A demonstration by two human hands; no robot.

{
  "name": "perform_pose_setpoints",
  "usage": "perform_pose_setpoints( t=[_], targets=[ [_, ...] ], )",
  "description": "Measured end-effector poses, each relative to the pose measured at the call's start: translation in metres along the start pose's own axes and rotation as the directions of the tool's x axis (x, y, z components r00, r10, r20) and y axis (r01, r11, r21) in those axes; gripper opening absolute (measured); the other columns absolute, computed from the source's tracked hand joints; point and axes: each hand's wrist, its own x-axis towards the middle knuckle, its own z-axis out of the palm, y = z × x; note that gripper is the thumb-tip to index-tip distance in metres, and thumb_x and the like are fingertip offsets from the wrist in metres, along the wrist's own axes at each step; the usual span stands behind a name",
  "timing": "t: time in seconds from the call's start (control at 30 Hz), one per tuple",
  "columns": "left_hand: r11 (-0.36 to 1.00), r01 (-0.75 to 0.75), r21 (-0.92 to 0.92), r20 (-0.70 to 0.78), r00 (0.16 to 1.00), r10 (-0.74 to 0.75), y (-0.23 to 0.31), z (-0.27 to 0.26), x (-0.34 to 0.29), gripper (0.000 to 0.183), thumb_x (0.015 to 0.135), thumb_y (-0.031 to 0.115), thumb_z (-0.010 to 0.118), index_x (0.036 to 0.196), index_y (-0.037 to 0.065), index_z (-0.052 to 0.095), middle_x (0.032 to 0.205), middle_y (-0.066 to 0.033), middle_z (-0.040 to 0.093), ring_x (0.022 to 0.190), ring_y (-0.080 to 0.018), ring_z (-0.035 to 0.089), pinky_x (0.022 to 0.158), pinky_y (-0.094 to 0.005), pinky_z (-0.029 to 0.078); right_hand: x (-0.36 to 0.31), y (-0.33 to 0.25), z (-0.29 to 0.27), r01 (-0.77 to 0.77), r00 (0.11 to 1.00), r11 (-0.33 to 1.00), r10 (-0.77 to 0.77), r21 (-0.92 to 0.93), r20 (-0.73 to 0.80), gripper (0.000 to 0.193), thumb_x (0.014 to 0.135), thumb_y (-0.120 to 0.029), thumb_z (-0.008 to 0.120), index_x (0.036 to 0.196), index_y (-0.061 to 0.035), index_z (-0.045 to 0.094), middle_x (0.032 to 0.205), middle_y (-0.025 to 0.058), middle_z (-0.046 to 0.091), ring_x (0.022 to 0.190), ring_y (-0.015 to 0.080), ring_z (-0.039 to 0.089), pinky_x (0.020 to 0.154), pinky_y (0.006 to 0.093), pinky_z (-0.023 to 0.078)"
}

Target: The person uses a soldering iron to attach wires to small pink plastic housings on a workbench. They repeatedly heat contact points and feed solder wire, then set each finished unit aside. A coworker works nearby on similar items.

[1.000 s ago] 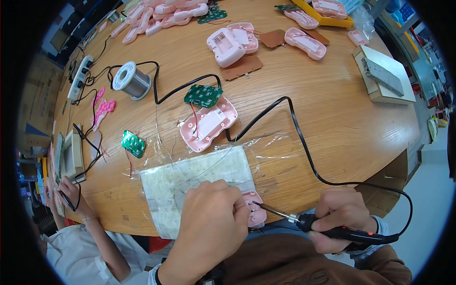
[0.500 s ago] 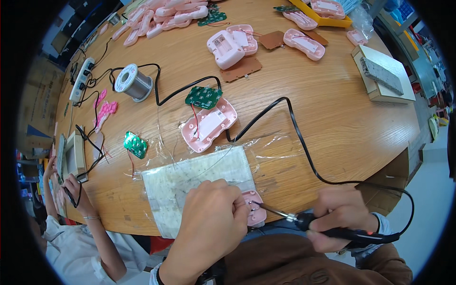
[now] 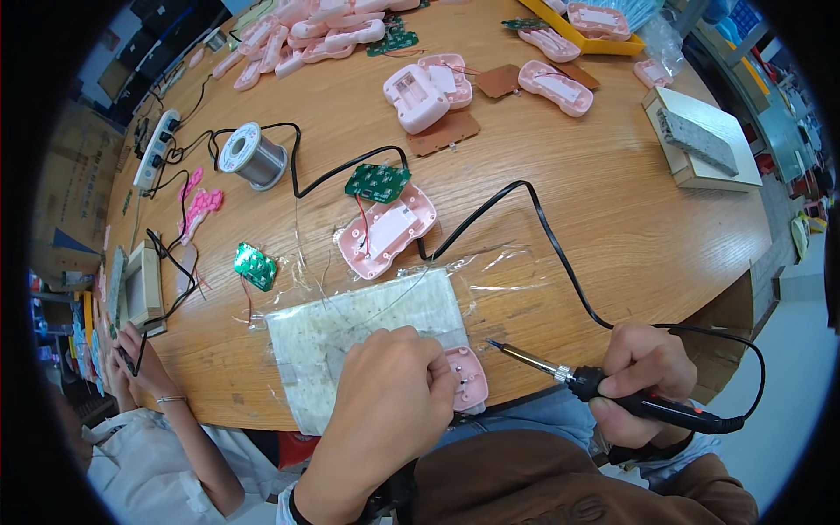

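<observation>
Soldering iron hovering near pink shell

The right hand is wrapping its grip around the iron. The shell is lying by the near edge of the tabletop, left hand partly covering it; whether that grip is pinching it, I cannot tell.

Left hand — curled, knuckles up (fingertips hidden) | right hand — gripping

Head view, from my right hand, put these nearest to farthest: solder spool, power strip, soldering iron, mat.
From your right hand:
1. Soldering iron: held in that hand.
2. Mat: to its left, partly under your left forearm and hand.
3. Solder spool: farther left and up the table.
4. Power strip: left of the spool.
</observation>
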Motion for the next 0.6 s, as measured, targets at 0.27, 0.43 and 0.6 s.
perform_pose_setpoints(
  t=[0.27, 0.43, 0.6],
  targets=[
    [0.999, 0.033, 0.011, 0.032, 0.999, -0.033, 0.0, -0.003, 0.001, 0.018, 0.073, 0.012, 0.072, 0.069, -0.004, 0.065, 0.069, -0.0174, 0.061, 0.065, -0.0305, 0.06, 0.062, -0.0394, 0.047, -0.005, -0.001, 0.001, 0.029, 0.999, 0.999, -0.028, 0.028, -0.047, 0.023, 0.063, -0.003, 0.075, 0.078, -0.0068, 0.058, 0.06, 0.0039, 0.055, 0.046, 0.0149, 0.052, 0.042, 0.0259, 0.035],
    [0.999, 0.041, -0.004, 0.04, 0.998, -0.041, 0.001, -0.003, 0.002, 0.019, 0.073, 0.013, 0.073, 0.068, -0.004, 0.065, 0.066, -0.017, 0.061, 0.062, -0.0293, 0.06, 0.06, -0.0386, 0.047, -0.009, 0.0, 0.001, 0.051, 0.997, 0.999, -0.051, 0.009, -0.05, 0.022, 0.064, -0.004, 0.075, 0.079, -0.0066, 0.059, 0.06, 0.0043, 0.055, 0.046, 0.0146, 0.052, 0.041, 0.0255, 0.035],
    [0.999, 0.027, -0.017, 0.03, 0.999, -0.027, -0.001, -0.003, 0.001, 0.02, 0.073, 0.014, 0.074, 0.07, -0.004, 0.066, 0.065, -0.0169, 0.061, 0.061, -0.0294, 0.06, 0.059, -0.0382, 0.047, -0.012, 0.0, 0.002, 0.055, 0.997, 0.998, -0.055, 0.008, -0.057, 0.022, 0.065, -0.005, 0.075, 0.08, -0.0061, 0.059, 0.062, 0.0056, 0.055, 0.046, 0.0145, 0.052, 0.042, 0.0251, 0.035]
  ],
)
